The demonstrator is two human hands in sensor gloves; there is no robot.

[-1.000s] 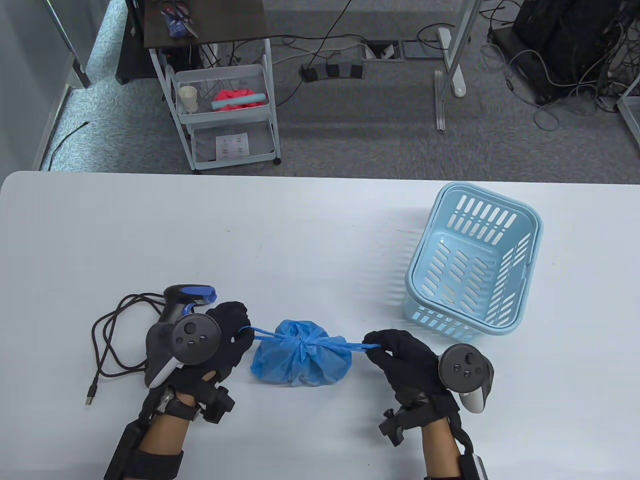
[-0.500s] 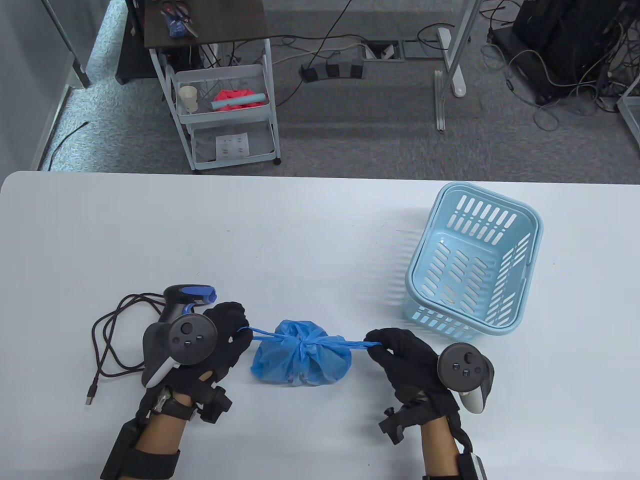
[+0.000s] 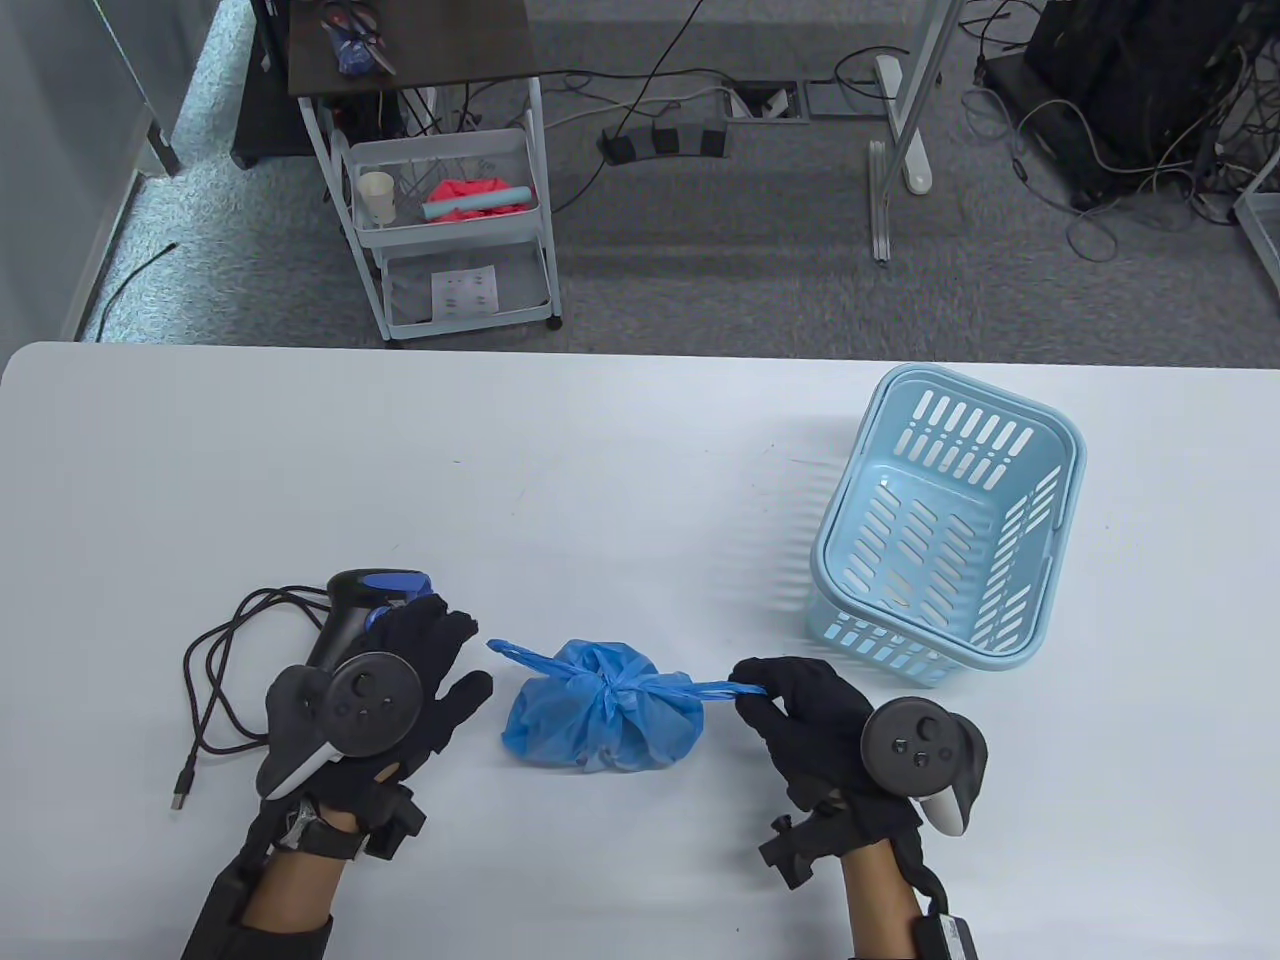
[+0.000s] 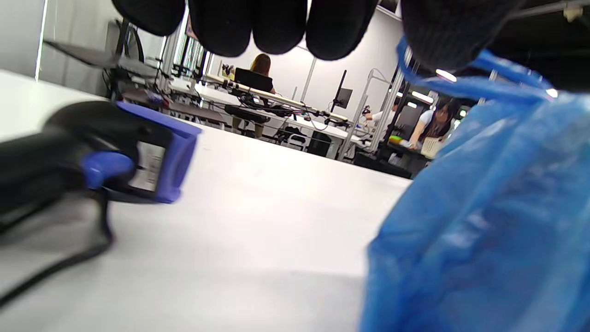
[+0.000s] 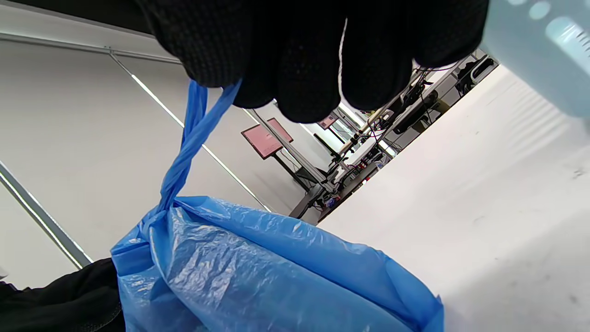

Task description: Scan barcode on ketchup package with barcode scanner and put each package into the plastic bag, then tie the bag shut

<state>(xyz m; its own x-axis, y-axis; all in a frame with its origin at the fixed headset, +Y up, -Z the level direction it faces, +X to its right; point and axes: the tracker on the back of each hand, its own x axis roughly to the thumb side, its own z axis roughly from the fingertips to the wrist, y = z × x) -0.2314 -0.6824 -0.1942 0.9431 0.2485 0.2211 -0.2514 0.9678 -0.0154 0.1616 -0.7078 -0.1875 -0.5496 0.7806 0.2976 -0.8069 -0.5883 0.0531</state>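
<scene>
The blue bag (image 3: 600,715) sits knotted on the table (image 3: 620,460), between both hands. The right hand (image 3: 810,715) pinches one twisted handle (image 3: 715,688). The left hand (image 3: 420,670) is spread flat and holds nothing (its handle seems loose). The scanner (image 3: 360,600) lies behind it.

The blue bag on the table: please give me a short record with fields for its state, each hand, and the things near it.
bag: blue plastic bag, knotted on top, resting on the table
left hand: left hand open, fingers spread, holds nothing
left handle: free end lying loose
right hand: right hand pinches the right handle
scanner: barcode scanner beside the left hand, cable coiled
basket: light blue basket, apart from the bag
</scene>
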